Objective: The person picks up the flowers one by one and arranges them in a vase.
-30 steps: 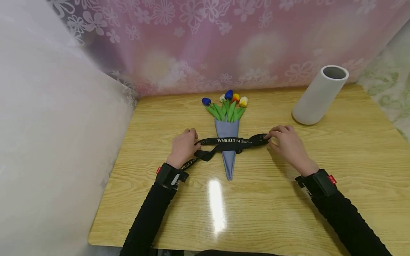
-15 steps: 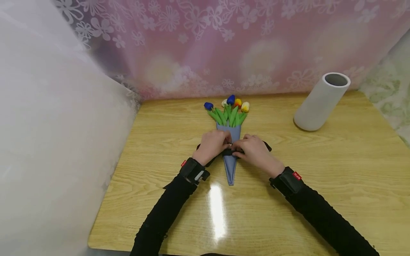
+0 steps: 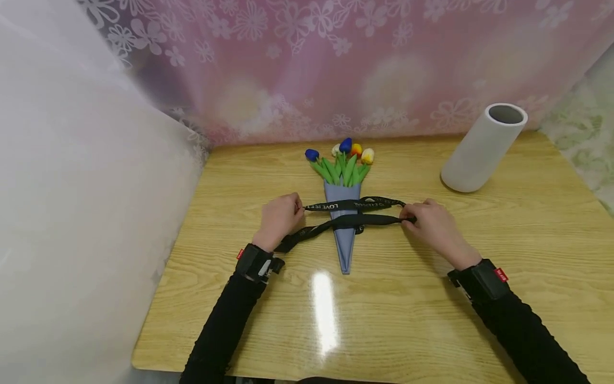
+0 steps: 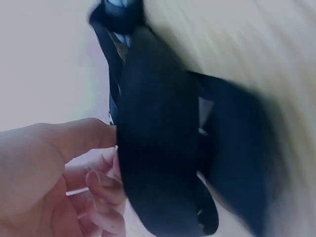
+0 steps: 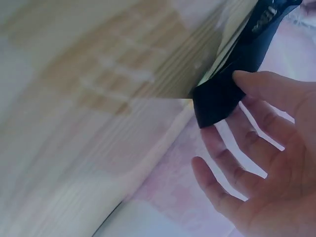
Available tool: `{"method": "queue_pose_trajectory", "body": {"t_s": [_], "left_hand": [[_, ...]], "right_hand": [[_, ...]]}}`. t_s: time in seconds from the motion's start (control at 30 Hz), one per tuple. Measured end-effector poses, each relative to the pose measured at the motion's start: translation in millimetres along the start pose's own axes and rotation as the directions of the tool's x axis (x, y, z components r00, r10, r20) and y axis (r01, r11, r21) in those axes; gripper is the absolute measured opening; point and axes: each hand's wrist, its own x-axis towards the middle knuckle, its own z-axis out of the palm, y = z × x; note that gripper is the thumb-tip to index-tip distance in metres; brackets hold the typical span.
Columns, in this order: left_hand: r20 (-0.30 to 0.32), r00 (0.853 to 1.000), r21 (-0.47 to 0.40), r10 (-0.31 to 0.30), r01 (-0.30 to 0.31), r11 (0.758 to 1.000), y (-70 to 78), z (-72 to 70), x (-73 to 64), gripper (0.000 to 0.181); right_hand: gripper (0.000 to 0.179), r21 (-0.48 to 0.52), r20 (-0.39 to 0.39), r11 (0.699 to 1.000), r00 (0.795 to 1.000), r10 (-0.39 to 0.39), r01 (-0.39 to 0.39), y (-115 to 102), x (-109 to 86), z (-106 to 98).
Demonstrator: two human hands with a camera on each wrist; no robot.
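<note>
A bouquet of artificial tulips (image 3: 350, 169) lies on the table in a grey-blue wrapper (image 3: 344, 245) that tapers toward me. Black ribbon (image 3: 368, 220) with white lettering crosses the wrapper in two strands, one above the other. My left hand (image 3: 278, 220), left of the bouquet, pinches the upper strand; a slack length of ribbon hangs by its wrist. On the other side my right hand (image 3: 435, 230) pinches the ribbon between thumb and fingers. Up close in the left wrist view, a broad fold of ribbon (image 4: 157, 133) covers part of the fingertips. The right wrist view has the ribbon's end (image 5: 217, 101) under the thumb.
A white vase (image 3: 479, 152) with a slanted body stands at the back right of the wooden table (image 3: 393, 320). Behind the table hangs a pink flowered curtain (image 3: 307, 69). A white sheet-like surface (image 3: 91, 202) borders the left side.
Half a second ago both hands were together over the wrapper. Now they are spread apart to either side, with the ribbon drawn out between them in two separated strands.
</note>
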Motion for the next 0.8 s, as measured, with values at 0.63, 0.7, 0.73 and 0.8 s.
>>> {"method": "queue_pose_trajectory", "body": {"t_s": [0.63, 0.7, 0.73, 0.8], "left_hand": [[0.076, 0.958, -0.055, 0.275, -0.271, 0.961, 19.9, 1.0, 10.9, 0.016], [0.11, 0.959, -0.029, 0.26, -0.258, 0.966, 18.5, 4.0, 9.6, 0.017], [0.122, 0.964, -0.013, 0.236, -0.236, 0.972, 16.0, 4.5, 7.5, 0.018], [0.137, 0.975, 0.016, 0.174, -0.177, 0.984, 7.6, 3.6, 1.5, 0.023]], "right_hand": [[0.032, 0.124, 0.207, 0.979, 0.961, -0.186, 0.163, -39, 47.6, 9], [0.024, 0.129, 0.234, 0.979, 0.955, -0.182, 0.155, -40, 49.3, 13], [0.02, 0.116, 0.24, 0.984, 0.958, -0.159, 0.134, -39, 48.0, 13], [0.013, 0.084, 0.24, 0.994, 0.966, -0.091, 0.072, -35, 42.4, 10]]}}
